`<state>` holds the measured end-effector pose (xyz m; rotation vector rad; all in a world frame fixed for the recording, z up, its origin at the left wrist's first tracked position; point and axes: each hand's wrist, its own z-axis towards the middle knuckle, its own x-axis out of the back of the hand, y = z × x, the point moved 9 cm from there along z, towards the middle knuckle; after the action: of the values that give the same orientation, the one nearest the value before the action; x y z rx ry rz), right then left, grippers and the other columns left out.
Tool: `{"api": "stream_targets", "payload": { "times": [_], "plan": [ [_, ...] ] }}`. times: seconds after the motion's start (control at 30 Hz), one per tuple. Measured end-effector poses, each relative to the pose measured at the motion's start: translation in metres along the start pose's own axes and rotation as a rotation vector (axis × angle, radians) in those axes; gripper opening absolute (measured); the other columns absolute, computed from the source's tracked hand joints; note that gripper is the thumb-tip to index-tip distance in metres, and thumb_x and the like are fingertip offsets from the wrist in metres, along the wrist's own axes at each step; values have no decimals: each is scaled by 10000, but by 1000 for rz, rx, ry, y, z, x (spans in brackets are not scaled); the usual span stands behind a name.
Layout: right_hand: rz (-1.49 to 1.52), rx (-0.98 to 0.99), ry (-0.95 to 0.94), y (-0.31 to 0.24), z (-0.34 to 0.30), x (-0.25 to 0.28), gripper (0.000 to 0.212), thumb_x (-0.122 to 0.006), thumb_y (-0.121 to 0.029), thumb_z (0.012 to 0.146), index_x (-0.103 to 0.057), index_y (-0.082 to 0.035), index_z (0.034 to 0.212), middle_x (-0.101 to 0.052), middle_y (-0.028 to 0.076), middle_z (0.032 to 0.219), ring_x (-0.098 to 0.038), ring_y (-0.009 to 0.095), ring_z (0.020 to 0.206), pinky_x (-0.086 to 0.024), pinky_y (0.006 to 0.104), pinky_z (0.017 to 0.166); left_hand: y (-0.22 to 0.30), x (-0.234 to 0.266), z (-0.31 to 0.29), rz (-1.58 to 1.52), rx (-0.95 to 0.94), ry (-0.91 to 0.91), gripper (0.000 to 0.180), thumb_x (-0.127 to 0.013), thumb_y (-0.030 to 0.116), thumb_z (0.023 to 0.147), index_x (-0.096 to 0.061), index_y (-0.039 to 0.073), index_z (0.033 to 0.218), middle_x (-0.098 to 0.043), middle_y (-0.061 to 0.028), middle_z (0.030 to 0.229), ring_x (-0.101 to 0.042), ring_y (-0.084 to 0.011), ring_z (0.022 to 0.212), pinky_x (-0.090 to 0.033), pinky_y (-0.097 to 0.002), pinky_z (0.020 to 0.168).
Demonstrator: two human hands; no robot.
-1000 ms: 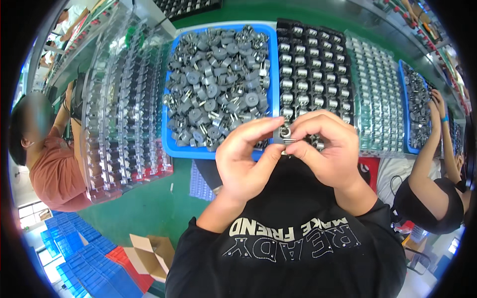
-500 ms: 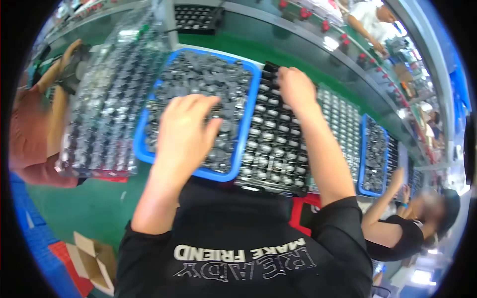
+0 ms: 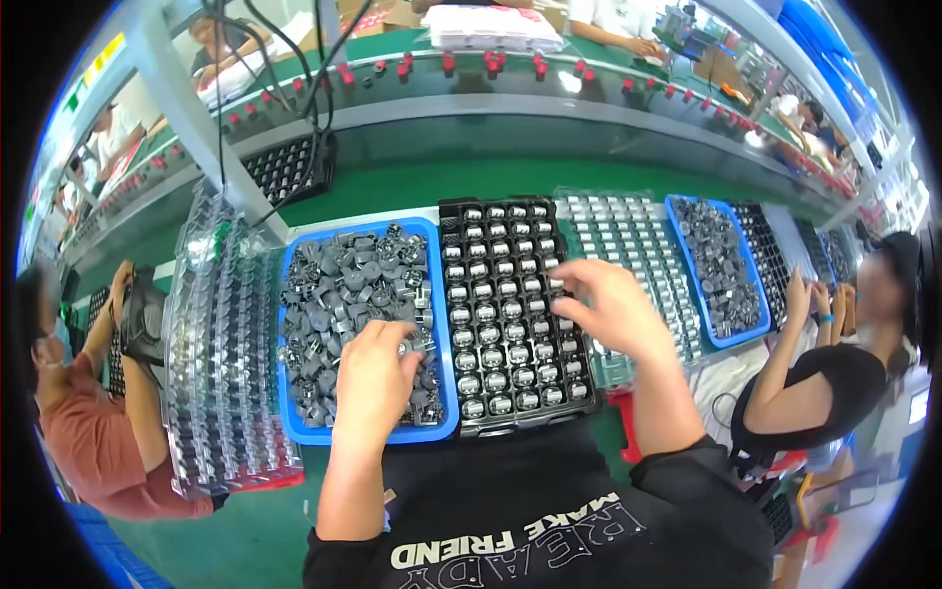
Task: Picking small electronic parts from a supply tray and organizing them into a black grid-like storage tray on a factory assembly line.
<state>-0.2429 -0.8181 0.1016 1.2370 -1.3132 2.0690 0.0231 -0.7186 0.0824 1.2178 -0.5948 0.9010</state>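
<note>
Over the blue bin (image 3: 447, 329) hangs the left hand (image 3: 376, 378), fingers curled down above the grey parts (image 3: 324, 294), thumb close to the forefinger; something shiny shows by the fingertips, but whether it's gripped, I cannot tell. Across to the right hand (image 3: 618, 309), and it's well apart from its partner, out at the right edge of the black tray (image 3: 525, 422)! Thumb and forefinger stand parted there, right by the end column of silver parts (image 3: 511, 334); whether they touch one is too small to tell. Those silver parts sit in neat rows, filling the tray, while the grey ones lie heaped loose in the bin, just beside it on the left. Beyond the tray, a clear tray (image 3: 613, 371) carries more rows, then comes a second blue bin (image 3: 741, 338). Over on the far left, clear trays (image 3: 221, 363) stand by a co-worker in rust (image 3: 108, 447); another co-worker in black (image 3: 829, 393) reaches forward at the right.
</note>
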Motion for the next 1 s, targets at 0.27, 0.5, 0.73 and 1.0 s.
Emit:
{"api": "stream_targets", "payload": {
  "times": [0.27,0.5,0.73,1.0],
  "plan": [
    [-79,-538,71,87,-106,31,196,-799,-98,754,-646,-7,838,-660,100,689,-641,243,641,-507,364,635,-26,38,-5,-201,172,239,199,-661,-30,905,-713,16,1092,-667,-91,1083,-617,-147,869,-481,-244,756],
    [22,-494,172,95,-122,17,264,-833,-119,703,-646,-22,863,-643,102,729,-633,242,680,-492,363,639,-41,4,-18,-849,214,218,187,-658,-41,935,-673,-7,1118,-633,-83,1200,-610,-103,949,-504,-233,804],
    [55,-466,274,104,-120,5,288,-829,-93,705,-635,-32,908,-597,75,728,-556,238,629,-462,362,610,-17,1,-26,-1062,198,187,232,-649,35,970,-621,-6,1197,-657,-154,1263,-654,-133,897,-548,-268,787],
    [-47,-340,341,82,-112,-3,210,-769,-52,726,-631,-45,884,-566,68,774,-572,250,791,-461,375,742,-28,-6,-29,-1351,249,161,289,-598,18,983,-560,-4,1269,-632,-205,1297,-688,-194,925,-564,-322,841]
  ]
}}
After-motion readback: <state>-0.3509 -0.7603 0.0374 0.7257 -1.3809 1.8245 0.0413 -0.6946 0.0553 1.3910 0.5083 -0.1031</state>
